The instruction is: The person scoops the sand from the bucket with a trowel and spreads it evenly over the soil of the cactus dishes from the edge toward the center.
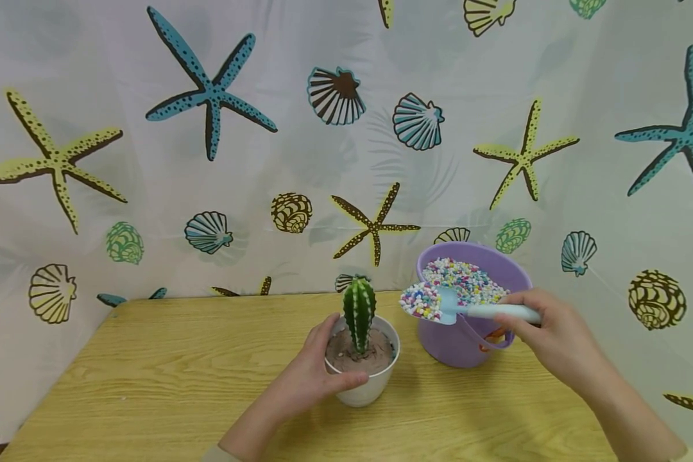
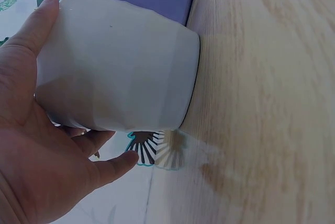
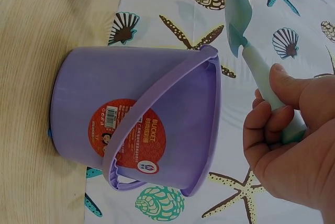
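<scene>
A small green cactus (image 1: 359,316) stands upright in brown soil inside a white flower pot (image 1: 362,390). My left hand (image 1: 317,369) holds this pot by its near left side, thumb across the front and fingers round the far side. With my right hand (image 1: 560,337) I grip the handle of a pale blue toy shovel (image 3: 259,72). Its scoop, heaped with small multicoloured beads (image 1: 421,300), is over the left rim of a purple bucket (image 1: 447,343). More beads lie inside that bucket.
Pot and bucket stand on a wooden table (image 1: 196,359), the bucket to the pot's right and slightly farther back. The bucket's handle (image 3: 152,96) hangs down over its front, by a red label (image 3: 125,135). A cloth (image 1: 300,154) printed with starfish and shells hangs behind the table.
</scene>
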`<action>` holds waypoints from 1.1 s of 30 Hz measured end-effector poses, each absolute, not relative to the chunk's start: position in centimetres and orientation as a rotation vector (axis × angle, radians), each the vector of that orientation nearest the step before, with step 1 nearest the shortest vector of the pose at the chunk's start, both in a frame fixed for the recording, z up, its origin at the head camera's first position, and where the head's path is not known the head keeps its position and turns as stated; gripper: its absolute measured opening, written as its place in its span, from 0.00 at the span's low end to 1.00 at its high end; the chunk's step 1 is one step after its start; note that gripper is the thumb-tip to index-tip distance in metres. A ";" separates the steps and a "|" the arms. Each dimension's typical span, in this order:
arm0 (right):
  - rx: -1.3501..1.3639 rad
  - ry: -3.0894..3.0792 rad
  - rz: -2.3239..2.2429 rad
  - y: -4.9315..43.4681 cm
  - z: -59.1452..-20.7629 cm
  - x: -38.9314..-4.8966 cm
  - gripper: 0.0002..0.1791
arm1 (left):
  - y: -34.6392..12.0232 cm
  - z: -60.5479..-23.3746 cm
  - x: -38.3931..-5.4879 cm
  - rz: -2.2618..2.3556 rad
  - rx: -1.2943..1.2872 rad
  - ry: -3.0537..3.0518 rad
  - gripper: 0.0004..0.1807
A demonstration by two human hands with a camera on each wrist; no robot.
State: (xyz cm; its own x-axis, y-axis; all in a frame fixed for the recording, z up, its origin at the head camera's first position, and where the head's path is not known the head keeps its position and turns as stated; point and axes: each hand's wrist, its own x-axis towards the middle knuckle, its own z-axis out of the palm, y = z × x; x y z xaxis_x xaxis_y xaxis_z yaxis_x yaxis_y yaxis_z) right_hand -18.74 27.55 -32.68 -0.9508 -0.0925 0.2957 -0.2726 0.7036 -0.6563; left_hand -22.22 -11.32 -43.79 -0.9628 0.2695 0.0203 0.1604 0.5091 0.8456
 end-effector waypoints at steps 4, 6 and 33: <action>0.298 -2.682 1.124 27.2 -32.9 -18.6 0.13 | -11.3 -43.8 -22.2 1.445 0.377 2.635 0.69; 0.296 -2.689 1.127 27.1 -33.1 -18.5 0.13 | -11.3 -43.9 -22.2 1.444 0.378 2.637 0.69; 0.382 -2.651 1.043 25.2 -34.2 -17.7 0.06 | -11.3 -43.8 -22.2 1.476 0.389 2.615 0.69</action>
